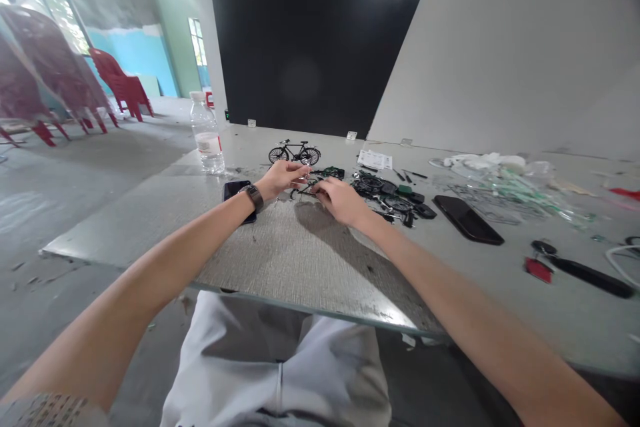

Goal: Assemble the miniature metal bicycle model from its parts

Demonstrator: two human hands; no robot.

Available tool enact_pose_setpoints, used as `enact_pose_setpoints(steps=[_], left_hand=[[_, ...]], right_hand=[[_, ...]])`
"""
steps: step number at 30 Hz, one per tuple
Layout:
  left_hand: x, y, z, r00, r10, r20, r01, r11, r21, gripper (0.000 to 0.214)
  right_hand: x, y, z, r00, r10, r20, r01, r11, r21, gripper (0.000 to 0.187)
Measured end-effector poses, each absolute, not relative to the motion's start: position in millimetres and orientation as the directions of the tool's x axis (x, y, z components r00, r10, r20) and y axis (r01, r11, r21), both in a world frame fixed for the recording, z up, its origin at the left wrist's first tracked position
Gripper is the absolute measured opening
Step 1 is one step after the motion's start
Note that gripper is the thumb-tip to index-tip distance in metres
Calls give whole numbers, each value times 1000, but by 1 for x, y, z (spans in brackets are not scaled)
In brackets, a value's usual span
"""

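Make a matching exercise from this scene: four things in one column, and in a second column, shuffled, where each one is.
Things:
1 wristwatch
2 plastic water bottle
3 black smartphone
4 red plastic chairs

Places:
A on the floor, left of the table
B on the left wrist
C lying on the table, right of the black parts
D standing upright at the table's left edge

Pairs: 1-B, 2-D, 3-C, 4-A

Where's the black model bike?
In the head view, the black metal model bicycle stands on the grey table just beyond the person's left hand, between the clear plastic water bottle and a white paper sheet.
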State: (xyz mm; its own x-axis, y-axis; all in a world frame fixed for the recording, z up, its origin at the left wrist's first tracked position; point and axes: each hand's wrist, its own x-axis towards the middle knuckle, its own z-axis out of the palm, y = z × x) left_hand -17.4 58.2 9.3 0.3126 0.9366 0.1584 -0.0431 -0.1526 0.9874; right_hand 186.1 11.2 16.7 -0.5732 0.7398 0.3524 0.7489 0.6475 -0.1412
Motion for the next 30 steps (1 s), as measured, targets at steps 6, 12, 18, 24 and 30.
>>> enact_pose_setpoints(steps=[6, 12, 18, 24, 30], left_hand=[[-15, 57, 8, 364, 926, 104, -78, -81, 994, 24], [-12, 53, 4, 471, 865, 174, -97, -145, 985, 30], [-7, 48, 2, 480, 855, 194, -158, -133, 978, 29], [-5, 45, 2, 476, 854, 210, -179, -140, 974, 31], [-4, 42, 3, 442, 868, 227, -196, -153, 969, 31]], right_hand=[[194, 13, 25, -469, 753, 462, 749, 616, -244, 22], [192, 11, 27, -371, 764, 527, 739, 587, -331, 21], [188, 9, 26, -319, 778, 541, 747, 558, -362, 20], [186, 4, 28, -319, 783, 534, 765, 545, -342, 22], [185, 3, 27, -310, 772, 555, 754, 555, -351, 23]])
